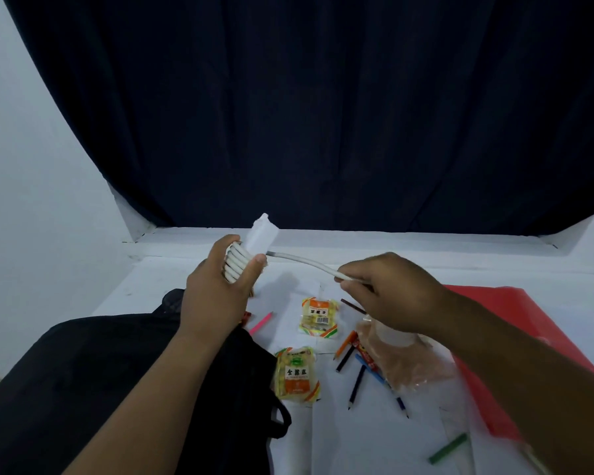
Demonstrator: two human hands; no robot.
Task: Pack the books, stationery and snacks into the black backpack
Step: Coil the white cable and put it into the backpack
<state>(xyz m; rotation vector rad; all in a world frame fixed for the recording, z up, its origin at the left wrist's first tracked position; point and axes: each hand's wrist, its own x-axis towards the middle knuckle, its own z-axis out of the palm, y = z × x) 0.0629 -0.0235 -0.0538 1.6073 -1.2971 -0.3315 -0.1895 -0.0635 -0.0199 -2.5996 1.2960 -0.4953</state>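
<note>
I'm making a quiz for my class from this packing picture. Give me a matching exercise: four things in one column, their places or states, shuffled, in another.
1. white cable
2. black backpack
3. red folder
4. green crayon

A. lies at the table's right side
B. held between both hands
C. lies alone near the bottom edge
D. lies at the left, under the left arm

Pairs: 1-B, 2-D, 3-A, 4-C

White table (192, 269), black backpack (100, 371), snack packets (297, 375), pencils (357, 385), red folder (515, 337)
</note>
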